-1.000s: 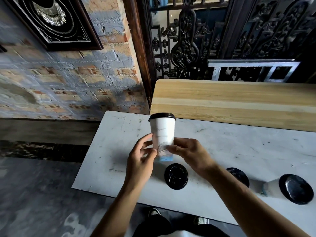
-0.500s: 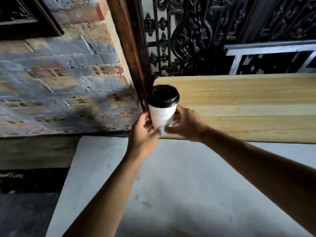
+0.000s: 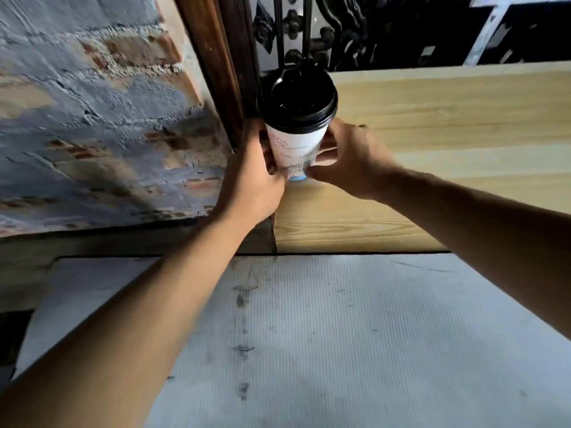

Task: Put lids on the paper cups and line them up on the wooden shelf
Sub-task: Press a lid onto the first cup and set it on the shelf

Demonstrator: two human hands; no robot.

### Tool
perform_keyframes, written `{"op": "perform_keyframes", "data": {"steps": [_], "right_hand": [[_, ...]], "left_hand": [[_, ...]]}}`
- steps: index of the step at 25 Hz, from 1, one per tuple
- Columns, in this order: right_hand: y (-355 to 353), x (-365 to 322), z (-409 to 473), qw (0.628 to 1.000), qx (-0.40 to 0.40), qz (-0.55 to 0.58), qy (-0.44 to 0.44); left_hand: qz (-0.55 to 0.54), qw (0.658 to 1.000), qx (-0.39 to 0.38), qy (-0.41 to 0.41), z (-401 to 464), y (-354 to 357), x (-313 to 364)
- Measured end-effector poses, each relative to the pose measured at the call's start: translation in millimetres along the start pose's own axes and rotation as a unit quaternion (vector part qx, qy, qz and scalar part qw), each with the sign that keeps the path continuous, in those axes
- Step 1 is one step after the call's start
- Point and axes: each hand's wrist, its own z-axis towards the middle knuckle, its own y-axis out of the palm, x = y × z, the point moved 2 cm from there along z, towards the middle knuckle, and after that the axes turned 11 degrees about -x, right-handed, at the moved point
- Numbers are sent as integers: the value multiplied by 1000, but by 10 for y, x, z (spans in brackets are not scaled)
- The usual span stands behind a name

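A white paper cup point(image 3: 295, 146) with a black lid point(image 3: 301, 98) stands upright at the left end of the light wooden shelf point(image 3: 448, 125). Its base is at the shelf surface, though I cannot tell whether it rests on it. My left hand point(image 3: 253, 180) grips the cup's lower left side and my right hand point(image 3: 349, 162) grips its lower right side. No other cups or lids are in view.
A dark wooden post point(image 3: 216, 66) and black iron grille point(image 3: 309, 29) rise right behind the cup. A brick wall point(image 3: 92, 118) fills the left. The white scuffed table point(image 3: 340, 335) lies below the shelf's front edge.
Both hands carried the lidded cup up from the table and forward onto the shelf's left end. The camera view tilted upward, so the loose lids and other cups left the frame.
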Motion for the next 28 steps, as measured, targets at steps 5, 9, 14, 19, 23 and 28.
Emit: {"op": "perform_keyframes", "data": {"steps": [5, 9, 14, 19, 23, 28], "right_hand": [[6, 7, -27, 1000, -15, -21, -10], [55, 37, -56, 1000, -18, -25, -1], [118, 82, -96, 999, -17, -28, 18], [-8, 15, -429, 997, -17, -21, 73], [-287, -259, -1118, 997, 16, -37, 69], [-636, -610, -2378, 997, -26, -66, 29]], "left_hand": [[5, 1000, -10, 6, -2, 27, 5], [31, 999, -10, 4, -34, 26, 39], [57, 998, -14, -26, -86, 79, 30], [0, 996, -10, -93, -346, 134, 149], [-72, 988, 34, -131, -1038, 246, 323], [3, 996, 21, -83, -2364, 475, 776]]}}
